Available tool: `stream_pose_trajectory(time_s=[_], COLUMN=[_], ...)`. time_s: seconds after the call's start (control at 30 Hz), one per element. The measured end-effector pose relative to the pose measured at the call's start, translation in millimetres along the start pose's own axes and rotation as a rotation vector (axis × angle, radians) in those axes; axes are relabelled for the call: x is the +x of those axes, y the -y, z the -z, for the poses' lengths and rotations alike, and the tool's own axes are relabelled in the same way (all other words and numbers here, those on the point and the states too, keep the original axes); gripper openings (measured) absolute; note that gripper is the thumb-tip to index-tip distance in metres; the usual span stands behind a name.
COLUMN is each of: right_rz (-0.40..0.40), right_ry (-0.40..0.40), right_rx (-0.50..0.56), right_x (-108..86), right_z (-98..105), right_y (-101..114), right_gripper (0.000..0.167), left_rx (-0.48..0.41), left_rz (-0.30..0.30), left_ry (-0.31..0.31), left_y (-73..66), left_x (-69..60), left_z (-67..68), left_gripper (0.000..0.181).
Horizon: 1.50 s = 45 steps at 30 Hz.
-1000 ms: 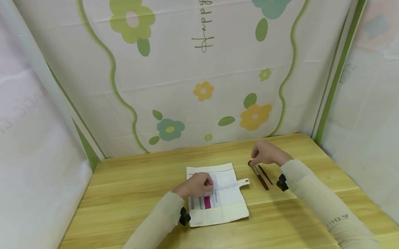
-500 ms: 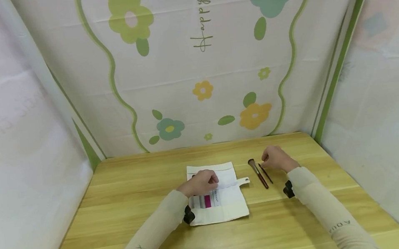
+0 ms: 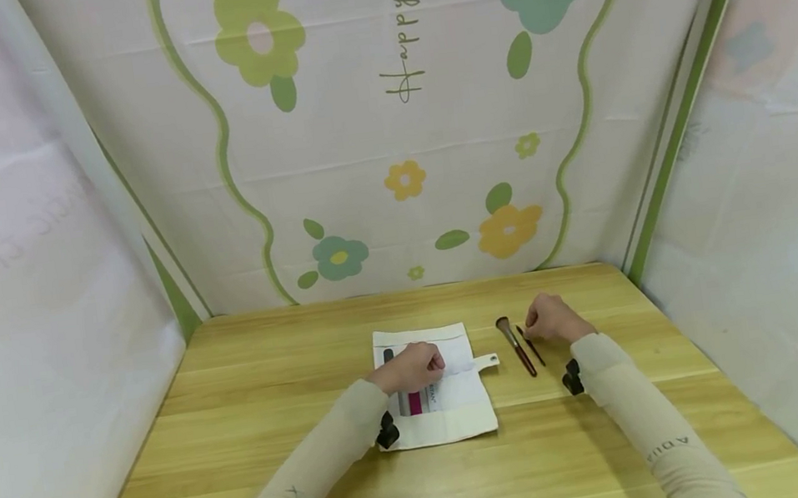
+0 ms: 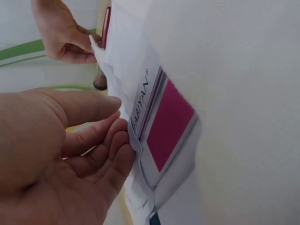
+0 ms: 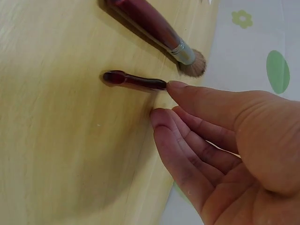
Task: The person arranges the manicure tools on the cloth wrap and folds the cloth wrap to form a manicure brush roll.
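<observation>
My right hand [image 3: 554, 319] is at work by the thin brush [image 5: 140, 82]. I think a soft, low pinch is best here. My thumb should press from one side and my pointing finger from the other, with the wood under both tips. I should squeeze only a little, since a brush so thin could roll or spin. It also seems wise to lift straight up, so that I don't bump the fat brush [image 3: 516, 347] lying just beside it.

The thin brush lies on the table [image 3: 438, 488], between my right hand and the fat brush. My thumb tip is right at one end of it, and the rest of it points away from my hand. My right fingers are bent a bit, with a small gap between thumb and finger. They don't have hold of anything.

My left hand [image 3: 414, 366] is over the white pouch [image 3: 459, 418], which lies spread out to the left of both brushes. Those fingers are loosely curled by the edge of a flap, near a pink patch [image 4: 171, 124]. I can't tell if they pinch that edge, because my thumb hides it.
</observation>
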State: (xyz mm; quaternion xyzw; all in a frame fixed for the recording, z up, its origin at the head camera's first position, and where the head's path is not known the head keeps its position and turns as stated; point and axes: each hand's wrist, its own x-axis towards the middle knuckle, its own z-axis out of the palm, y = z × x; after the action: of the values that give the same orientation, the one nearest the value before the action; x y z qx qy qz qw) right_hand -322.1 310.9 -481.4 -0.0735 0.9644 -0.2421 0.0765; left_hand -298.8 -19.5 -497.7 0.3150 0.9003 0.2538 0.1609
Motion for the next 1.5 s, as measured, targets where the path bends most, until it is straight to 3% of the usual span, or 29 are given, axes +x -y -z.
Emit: stream_pose_trajectory(time_s=[0.33, 0.77, 1.03, 1.3, 1.5], right_rz=[-0.056, -0.155, -0.125, -0.105, -0.059], right_ry=[0.036, 0.091, 0.096, 0.105, 0.112], right_rx=[-0.017, 0.024, 0.005, 0.043, 0.044], right_x=[-2.1, 9.0, 11.5, 12.2, 10.3], right_z=[3, -4, -5, -7, -5], right_y=[5, 14, 11, 8, -4], right_gripper=[0.013, 0.02, 0.026, 0.04, 0.044], left_rx=[0.038, 0.073, 0.065, 0.047, 0.018], left_rz=[0.013, 0.02, 0.004, 0.036, 0.039], left_ry=[0.005, 0.021, 0.01, 0.031, 0.054], left_y=[-5.1, -13.2, -12.2, -13.7, -6.4], left_x=[0.0, -3.2, -1.8, -6.7, -5.8], left_z=[-1.4, 3.5, 1.8, 6.6, 7.0], left_gripper=[0.008, 0.008, 0.018, 0.018, 0.018])
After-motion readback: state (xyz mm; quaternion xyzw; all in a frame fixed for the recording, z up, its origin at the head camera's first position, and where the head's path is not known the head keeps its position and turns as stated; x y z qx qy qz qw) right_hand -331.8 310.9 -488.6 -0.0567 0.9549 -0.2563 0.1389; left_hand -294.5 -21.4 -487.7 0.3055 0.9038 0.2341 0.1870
